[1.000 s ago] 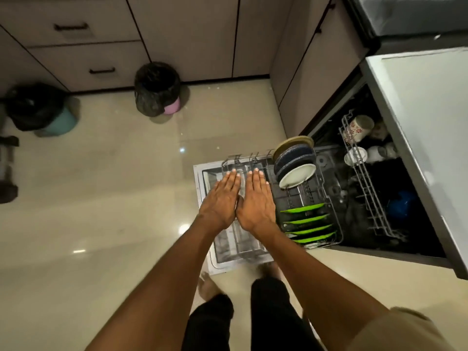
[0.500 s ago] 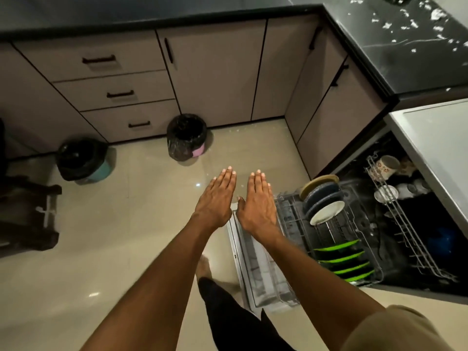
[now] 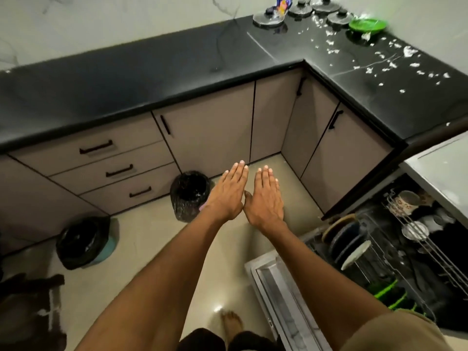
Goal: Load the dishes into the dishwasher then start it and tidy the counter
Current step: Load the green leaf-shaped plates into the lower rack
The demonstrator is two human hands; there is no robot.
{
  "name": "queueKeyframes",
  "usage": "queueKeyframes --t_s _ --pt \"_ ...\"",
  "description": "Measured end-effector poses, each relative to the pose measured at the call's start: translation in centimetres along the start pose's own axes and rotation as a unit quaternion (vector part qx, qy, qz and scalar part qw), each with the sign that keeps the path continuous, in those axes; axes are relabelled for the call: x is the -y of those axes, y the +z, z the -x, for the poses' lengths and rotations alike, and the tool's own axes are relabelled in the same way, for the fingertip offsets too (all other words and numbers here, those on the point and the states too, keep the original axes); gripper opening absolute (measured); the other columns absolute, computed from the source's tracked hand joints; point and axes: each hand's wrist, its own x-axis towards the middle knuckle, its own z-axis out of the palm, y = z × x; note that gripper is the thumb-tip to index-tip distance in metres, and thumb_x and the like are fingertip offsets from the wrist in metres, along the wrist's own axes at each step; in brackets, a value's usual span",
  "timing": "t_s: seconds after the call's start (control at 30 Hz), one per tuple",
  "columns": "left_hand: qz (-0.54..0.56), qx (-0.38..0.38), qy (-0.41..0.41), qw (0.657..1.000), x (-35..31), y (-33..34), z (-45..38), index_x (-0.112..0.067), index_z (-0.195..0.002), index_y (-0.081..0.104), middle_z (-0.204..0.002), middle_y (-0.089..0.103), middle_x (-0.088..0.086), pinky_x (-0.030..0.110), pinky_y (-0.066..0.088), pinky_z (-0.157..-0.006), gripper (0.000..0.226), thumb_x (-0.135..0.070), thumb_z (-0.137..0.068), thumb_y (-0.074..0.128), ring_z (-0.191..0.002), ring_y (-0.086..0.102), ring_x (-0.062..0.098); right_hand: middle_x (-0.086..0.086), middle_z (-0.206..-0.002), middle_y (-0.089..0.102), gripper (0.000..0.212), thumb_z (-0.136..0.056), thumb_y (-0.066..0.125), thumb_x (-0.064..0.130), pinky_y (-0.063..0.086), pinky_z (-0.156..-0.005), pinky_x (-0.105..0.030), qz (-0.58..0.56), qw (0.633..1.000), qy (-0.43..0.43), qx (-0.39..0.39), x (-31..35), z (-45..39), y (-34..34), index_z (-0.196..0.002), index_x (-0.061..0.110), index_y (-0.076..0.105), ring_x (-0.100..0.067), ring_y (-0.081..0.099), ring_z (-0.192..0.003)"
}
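Both hands are flat and hold nothing: the left hand (image 3: pixel 229 196) and the right hand (image 3: pixel 266 201) float side by side above the floor, their grip fully open. The dishwasher (image 3: pixel 395 262) stands open at the right, its lower rack (image 3: pixel 359 252) pulled out with plates, its door (image 3: pixel 286 297) lying low near the feet. A green plate (image 3: pixel 367 24) and lids (image 3: pixel 269 18) wait at the far corner of the bench (image 3: pixel 177 72), among white crumbs. Walking there, the person may trip on the door; a wet plate could also slip.

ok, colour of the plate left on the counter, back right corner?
Bright green plate, beside the pot lids; the head view, the only one, shows it.
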Motion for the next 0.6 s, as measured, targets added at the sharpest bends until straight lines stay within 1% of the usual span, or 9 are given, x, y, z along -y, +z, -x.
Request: queueKeyframes --t_s 0.1,0.17,0.23,0.37,0.5,0.6 --pt "-0.002 -0.011 0.02 1.0 2.6 -1.9 -4.2 -0.009 -0.157 -0.01 -0.164 -0.018 0.009 0.037 -0.002 -0.125 0.072 -0.017 -0.101 0.033 -0.152 -0.016 0.021 -0.012 -0.168 -0.011 0.075 -0.105 0.036 0.04 -0.005 -0.126 -0.038 -0.006 0.999 0.014 -0.032 0.9 -4.3 -1.5 -0.16 0.008 -0.005 -0.024 -0.013 -0.155" --pt "0.01 -0.019 0.035 0.999 4.1 -3.3 -7.0 -0.009 -0.157 -0.01 -0.165 -0.018 0.008 0.038 -0.001 -0.125 0.077 -0.012 -0.097 0.036 -0.152 -0.016 0.02 -0.013 -0.168 -0.007 0.075 -0.104 0.039 0.037 -0.001 -0.127 -0.04 -0.005 0.998 0.015 -0.055 1.4 -7.2 -2.4 -0.16 0.006 -0.001 -0.025 -0.009 -0.155" --pt "0.019 -0.028 0.054 0.998 6.0 -4.5 -10.2 -0.01 -0.158 -0.009 -0.165 -0.017 0.008 0.039 0.002 -0.126 0.081 -0.009 -0.093 0.04 -0.152 -0.015 0.02 -0.014 -0.168 -0.003 0.075 -0.103 0.041 0.034 0.0 -0.126 -0.04 -0.007 0.997 0.023 -0.075 2.0 -10.2 -3.2 -0.16 0.005 0.002 -0.026 -0.006 -0.156" --pt "0.018 -0.05 0.084 0.995 9.9 -6.6 -16.4 -0.011 -0.158 -0.008 -0.166 -0.014 0.008 0.038 0.002 -0.126 0.082 -0.012 -0.095 0.045 -0.152 -0.014 0.019 -0.015 -0.168 0.002 0.074 -0.102 0.043 0.034 0.003 -0.127 -0.041 -0.019 0.993 0.051 -0.101 3.6 -16.7 -4.8 -0.16 0.004 0.007 -0.026 -0.002 -0.156" --pt "0.038 -0.052 0.116 0.991 13.5 -9.9 -22.8 -0.009 -0.158 -0.005 -0.165 -0.013 0.008 0.038 0.002 -0.126 0.081 -0.009 -0.094 0.043 -0.153 -0.012 0.019 -0.015 -0.168 0.004 0.076 -0.101 0.045 0.036 0.004 -0.127 -0.041 -0.013 0.989 0.079 -0.121 5.3 -23.7 -6.5 -0.16 0.005 0.009 -0.025 -0.002 -0.156" --pt "0.04 -0.067 0.135 0.988 16.2 -12.0 -27.9 -0.009 -0.158 -0.005 -0.166 -0.012 0.008 0.036 0.001 -0.125 0.086 -0.009 -0.091 0.049 -0.153 -0.012 0.019 -0.015 -0.168 0.006 0.077 -0.1 0.048 0.035 0.005 -0.127 -0.041 -0.012 0.986 0.096 -0.135 6.4 -28.6 -8.0 -0.16 0.004 0.01 -0.025 0.0 -0.156"
